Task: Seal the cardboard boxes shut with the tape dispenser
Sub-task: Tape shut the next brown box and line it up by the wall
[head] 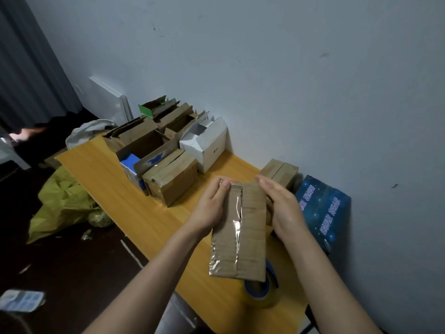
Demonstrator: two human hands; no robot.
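Note:
I hold a brown cardboard box (243, 232) above the yellow wooden table (134, 206), its closed flaps facing me. A strip of clear shiny tape runs along the centre seam. My left hand (209, 208) grips the box's left side, thumb at the top corner. On the right side, my right hand (284, 208) grips it with the fingers laid over the upper edge. A roll of clear tape on a blue core (262, 290) lies on the table just under the box, partly hidden by it.
Several open and taped cardboard boxes (171, 179) and a white box (207, 145) crowd the table's far end by the wall. A small brown box (279, 172) and a dark blue starry box (322, 210) sit at right. Yellow bags (62, 203) lie on the floor.

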